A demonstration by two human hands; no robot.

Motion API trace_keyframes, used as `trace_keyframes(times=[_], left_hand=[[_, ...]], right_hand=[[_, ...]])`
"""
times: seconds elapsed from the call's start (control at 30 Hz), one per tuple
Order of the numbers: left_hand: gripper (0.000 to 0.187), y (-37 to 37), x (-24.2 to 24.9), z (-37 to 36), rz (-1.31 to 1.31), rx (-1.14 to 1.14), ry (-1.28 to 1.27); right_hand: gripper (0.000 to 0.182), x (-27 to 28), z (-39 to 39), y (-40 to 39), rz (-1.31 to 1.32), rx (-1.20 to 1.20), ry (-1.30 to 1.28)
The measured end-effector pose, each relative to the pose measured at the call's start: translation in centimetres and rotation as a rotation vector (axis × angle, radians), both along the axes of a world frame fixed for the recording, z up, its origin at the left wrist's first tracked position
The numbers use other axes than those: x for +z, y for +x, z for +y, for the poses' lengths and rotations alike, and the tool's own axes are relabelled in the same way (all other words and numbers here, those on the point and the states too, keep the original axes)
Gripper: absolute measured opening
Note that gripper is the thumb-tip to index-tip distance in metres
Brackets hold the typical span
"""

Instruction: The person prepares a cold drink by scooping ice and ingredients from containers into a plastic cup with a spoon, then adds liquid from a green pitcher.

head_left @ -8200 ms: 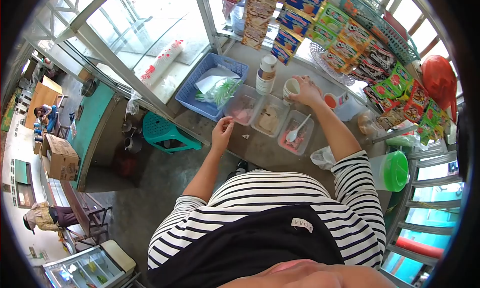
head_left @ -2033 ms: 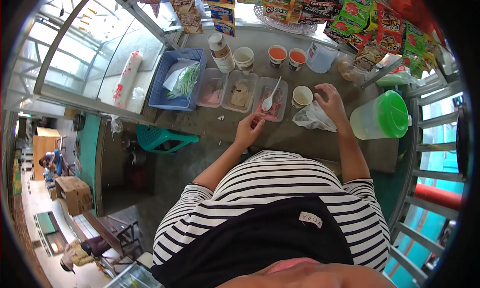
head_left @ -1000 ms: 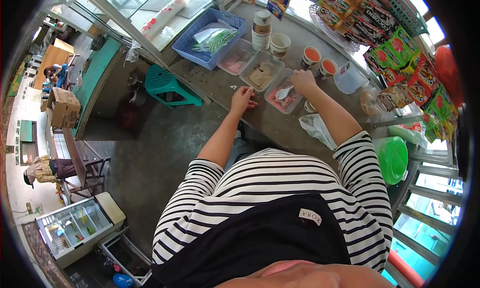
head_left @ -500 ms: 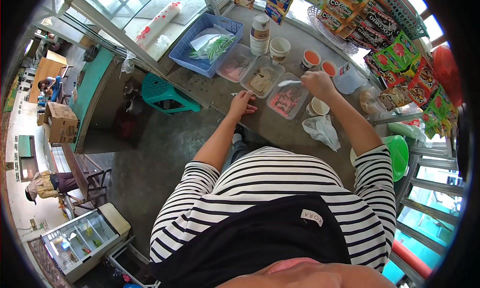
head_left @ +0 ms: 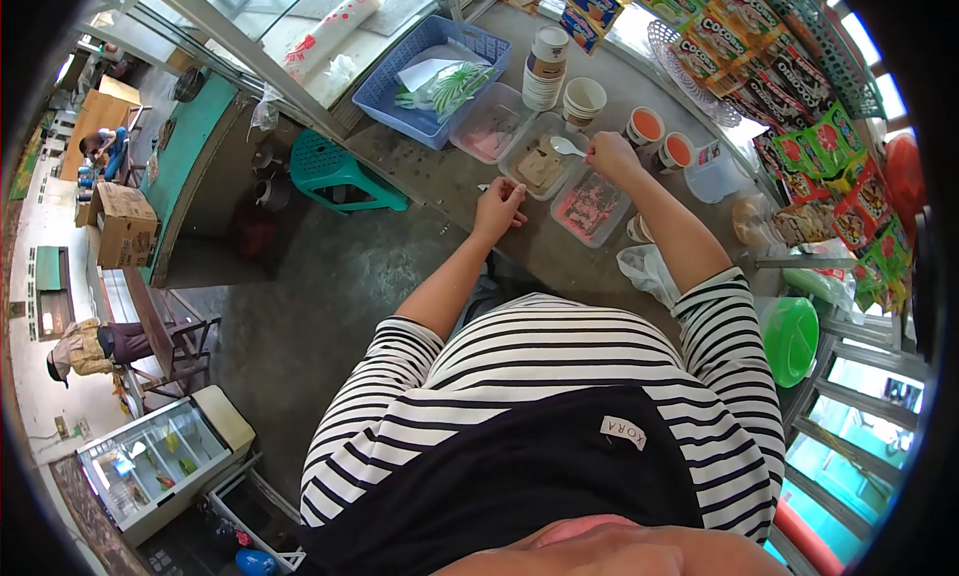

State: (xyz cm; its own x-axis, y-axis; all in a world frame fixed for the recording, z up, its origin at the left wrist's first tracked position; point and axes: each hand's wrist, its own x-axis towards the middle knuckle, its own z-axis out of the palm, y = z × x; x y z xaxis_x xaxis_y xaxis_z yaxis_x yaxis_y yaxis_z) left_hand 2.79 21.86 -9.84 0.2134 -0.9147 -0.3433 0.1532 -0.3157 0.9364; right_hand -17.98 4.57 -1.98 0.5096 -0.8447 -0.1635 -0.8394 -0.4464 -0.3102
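Observation:
Pinched in my right hand [head_left: 611,158] is a white spoon [head_left: 568,147], its bowl over the tub of light brown powder [head_left: 540,166]. My left hand [head_left: 496,212] has its fingers curled beside that tub's near edge; whether it holds anything is too small to tell. A tub of pink and dark powder [head_left: 589,208] lies just right of the brown one, and a tub of pale pink powder [head_left: 489,136] to its left. Behind my right hand are two cups of orange-red contents [head_left: 646,125] [head_left: 679,150]. A cup [head_left: 639,228] is partly hidden by my right forearm.
Stacked paper cups [head_left: 545,68] and more cups [head_left: 583,101] stand behind the tubs. A blue basket [head_left: 381,101] sits at the left. Snack packets [head_left: 789,86] hang at the right above a clear pitcher [head_left: 711,176]. A plastic bag [head_left: 647,270] lies near my right forearm. Two people are in the left background.
My right hand has moved left with the spoon, from above the pink and dark powder to the light brown powder. The view has shifted slightly.

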Motion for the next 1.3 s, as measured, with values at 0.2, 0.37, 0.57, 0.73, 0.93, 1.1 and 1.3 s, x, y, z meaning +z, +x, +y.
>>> trace_keyframes(times=[0.2,0.37,0.57,0.73,0.93,1.1,1.3], left_hand=[[0.040,-0.2,0.5,0.4,-0.018,0.075,-0.040],[0.041,-0.6,0.5,0.9,-0.069,0.098,-0.113],[0.041,-0.8,0.6,0.8,-0.095,0.103,-0.100],[0.041,-0.9,0.7,0.8,-0.162,0.113,-0.078],[0.043,-0.9,0.6,0.8,-0.152,0.113,-0.090],[0.041,-1.0,0.8,0.9,-0.165,0.114,-0.093],[0.028,-0.8,0.6,0.7,-0.077,0.141,-0.078]], right_hand=[[0.011,0.7,-0.6,1.2,-0.030,-0.056,0.294],[0.012,0.0,-1.5,1.1,-0.055,-0.035,0.332],[0.013,-0.4,-1.4,0.5,-0.102,-0.025,0.361],[0.014,-0.3,-0.6,0.8,-0.101,-0.003,0.396],[0.013,-1.1,-0.5,1.2,-0.138,-0.020,0.482],[0.011,-1.9,-0.9,0.8,-0.201,-0.052,0.601],[0.012,0.0,-1.4,-0.6,-0.285,-0.108,0.656]])
